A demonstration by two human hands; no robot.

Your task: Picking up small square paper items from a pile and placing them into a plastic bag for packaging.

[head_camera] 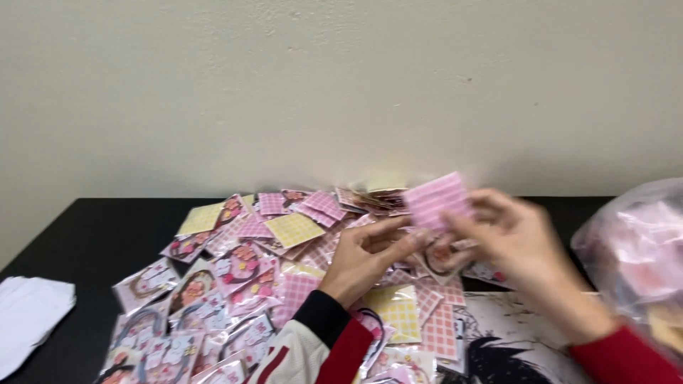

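From my feed the light is soft and even, falling flat on the pale wall [341, 85], with no hard shadows. The whole frame is slightly smeared. My right hand [523, 245] blurs worst, its fingers [491, 203] streaked, and the pink card [437, 199] just left of it is perhaps in motion. The plastic bag [637, 249] right of that hand shows milky glare.

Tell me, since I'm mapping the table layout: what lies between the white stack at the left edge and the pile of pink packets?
In the head view, only bare black table separates the white stack from the pile of pink packets.
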